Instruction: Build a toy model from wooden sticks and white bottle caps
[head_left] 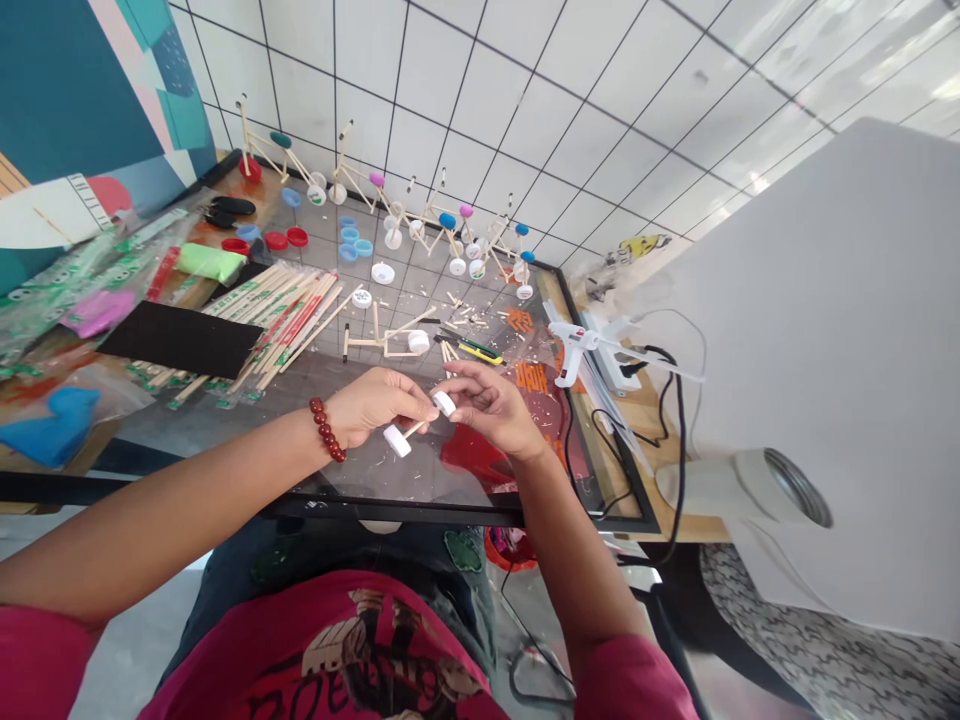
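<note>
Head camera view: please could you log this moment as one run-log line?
left hand: holds white bottle-cap axle | right hand: at its other cap | nearby: hot glue gun

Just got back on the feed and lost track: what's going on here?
A person at a glass-topped table holds a short wooden stick in the left hand, with a white cap on its end. The right hand pinches another white cap beside it. Wooden sticks, a hot glue gun and stick-and-cap models lie beyond.
</note>
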